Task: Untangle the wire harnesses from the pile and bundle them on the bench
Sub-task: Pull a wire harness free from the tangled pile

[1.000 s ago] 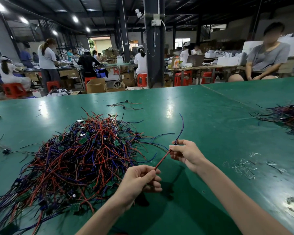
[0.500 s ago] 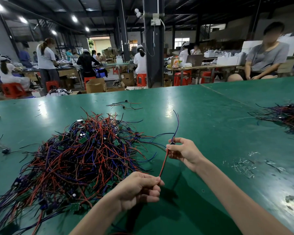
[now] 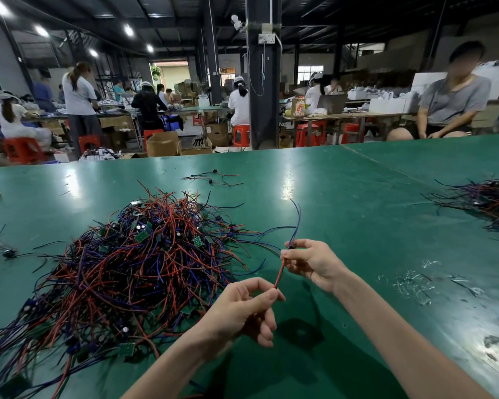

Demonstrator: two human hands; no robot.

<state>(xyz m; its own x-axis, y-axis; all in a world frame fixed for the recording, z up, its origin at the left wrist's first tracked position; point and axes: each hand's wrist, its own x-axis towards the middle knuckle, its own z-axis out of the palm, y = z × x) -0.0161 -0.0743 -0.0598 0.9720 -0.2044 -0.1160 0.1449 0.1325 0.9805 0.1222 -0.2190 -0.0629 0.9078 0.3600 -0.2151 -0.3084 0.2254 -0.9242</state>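
A big tangled pile of red, blue and black wire harnesses (image 3: 133,263) with small green circuit boards lies on the green bench (image 3: 343,197), left of centre. Both hands hold one harness (image 3: 280,273) just right of the pile. My left hand (image 3: 239,309) pinches the lower end of its red wire between thumb and forefinger. My right hand (image 3: 311,262) grips the harness higher up, where blue wire tails stick upward past the fingers.
A second heap of harnesses (image 3: 484,203) lies at the bench's right edge. A few loose wires (image 3: 213,178) lie beyond the pile, and clear plastic scraps (image 3: 415,283) to the right. A seated person (image 3: 450,96) is across the bench; workers and red stools stand behind.
Both hands have drawn closer together, shortening the stretch of red wire between them. My left hand has risen slightly toward the right one; the blue tails now point more upright.
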